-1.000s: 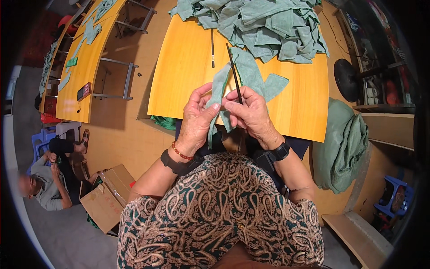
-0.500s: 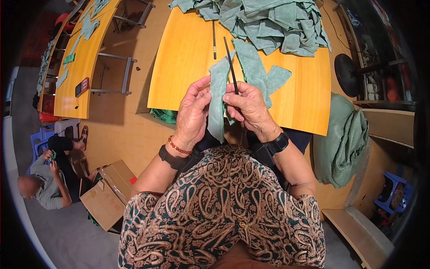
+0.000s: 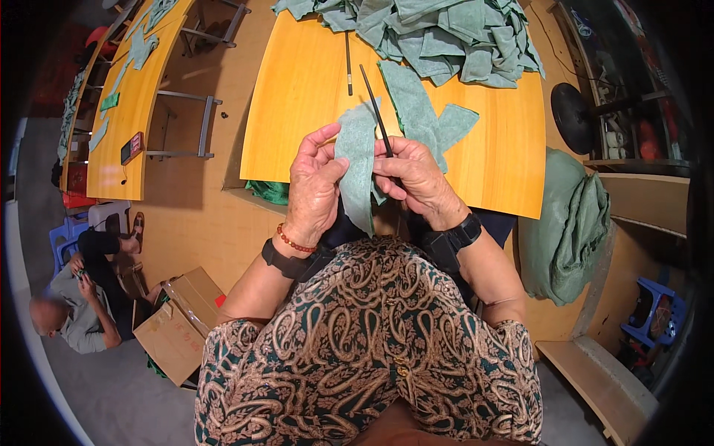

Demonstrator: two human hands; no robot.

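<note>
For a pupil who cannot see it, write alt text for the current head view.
A person's left hand holds a green cloth strip, the right hand a slim black stick, at the near edge of a yellow table. A heap of similar cloth lies at its far end; to the left, another person sits near a cardboard box.

light: bright on the wooden worktable (image 3: 297,82) beyond left hand (image 3: 316,178) and right hand (image 3: 415,176) | glare: pale sheen on side table (image 3: 109,169), far left of left hand | shadow: darkens floor (image 3: 178,175) between | dim: shelving (image 3: 643,165) right of right hand | focus: green fabric strip (image 3: 355,160) crisp | lens: outer edges bow, black vignette
</note>
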